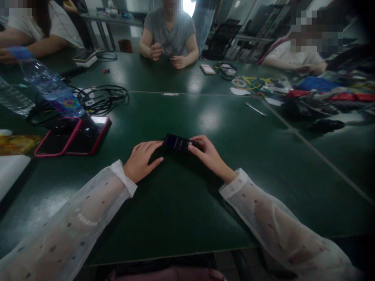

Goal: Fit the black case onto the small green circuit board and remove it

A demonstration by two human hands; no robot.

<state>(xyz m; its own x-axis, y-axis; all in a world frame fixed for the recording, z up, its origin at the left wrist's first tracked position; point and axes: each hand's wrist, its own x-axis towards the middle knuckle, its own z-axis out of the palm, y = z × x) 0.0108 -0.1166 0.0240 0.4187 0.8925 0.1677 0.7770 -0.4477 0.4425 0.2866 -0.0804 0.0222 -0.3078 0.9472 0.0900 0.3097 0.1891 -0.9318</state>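
Note:
A small black device with a dim screen (pixel 178 143) lies flat on the dark green table (pixel 187 203) in front of me. My left hand (pixel 141 159) rests palm-down on the table, fingers stretched out, fingertips touching the device's left end. My right hand (pixel 205 151) is at the device's right end, its fingers curled around that end and the thumb on top. Both arms wear sheer white sleeves.
Two phones in red cases (pixel 73 136) lie at the left beside a plastic water bottle (pixel 49 86) and coiled black cables (pixel 102 97). A wrench (pixel 255 109) and a heap of coloured cables and tools (pixel 307 93) lie at the right. Three other people sit around the table.

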